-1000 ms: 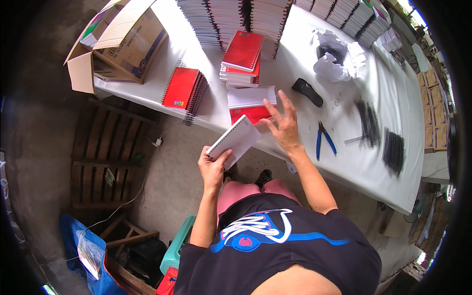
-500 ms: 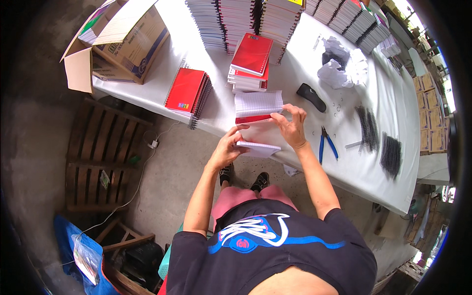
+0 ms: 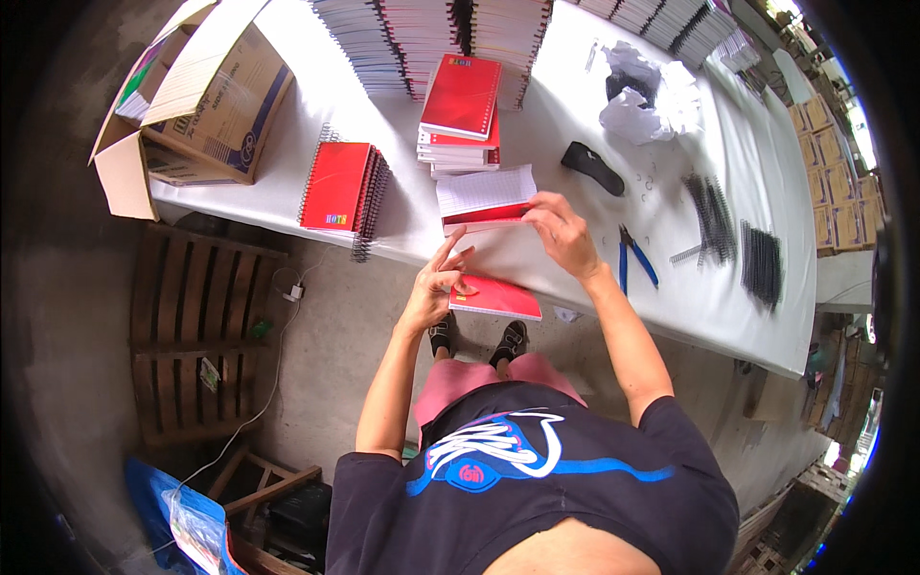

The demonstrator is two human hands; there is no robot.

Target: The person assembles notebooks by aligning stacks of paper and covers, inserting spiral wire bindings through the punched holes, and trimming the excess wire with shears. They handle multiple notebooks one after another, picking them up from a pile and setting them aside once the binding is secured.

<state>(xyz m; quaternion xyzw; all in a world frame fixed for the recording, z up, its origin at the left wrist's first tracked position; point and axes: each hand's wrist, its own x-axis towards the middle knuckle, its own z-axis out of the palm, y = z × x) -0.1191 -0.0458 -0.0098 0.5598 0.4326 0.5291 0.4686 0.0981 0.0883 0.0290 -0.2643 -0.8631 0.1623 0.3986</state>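
A: Surface & rm?
B: You're at a white-clothed tbl [image 3: 690,297] w/ grey concrete floor [image 3: 311,369] below. Open cardboard box [image 3: 216,110] on your L, slatted wood pallet [image 3: 172,307] on the floor below it.

A: Hands?
B: Your L hand [image 3: 436,289] is clamped on a red-covered pad [image 3: 503,299], just off the near edge of the tbl; index sticks out, apart from the rest. R hand [image 3: 563,235]: fingertips bunched, pinching the corner of a loose red cover [image 3: 489,213] by the tbl edge.

A: Materials?
B: Gridded white pages [image 3: 487,189] lie just behind that cover, then a stack of glossy red pads [image 3: 460,101]. Wire-bound red notebooks [image 3: 337,187] to L. To R: blue-handled pliers [image 3: 639,264], soft black pouch [image 3: 592,169], springy black coils [image 3: 762,266], crumpled white wrap [image 3: 637,117].

A: Edges, room?
B: Pad's between tbl edge & your legs. White cloth shows btwn notebooks & pages, also btwn R forearm & pliers, tho that gap's narrow.
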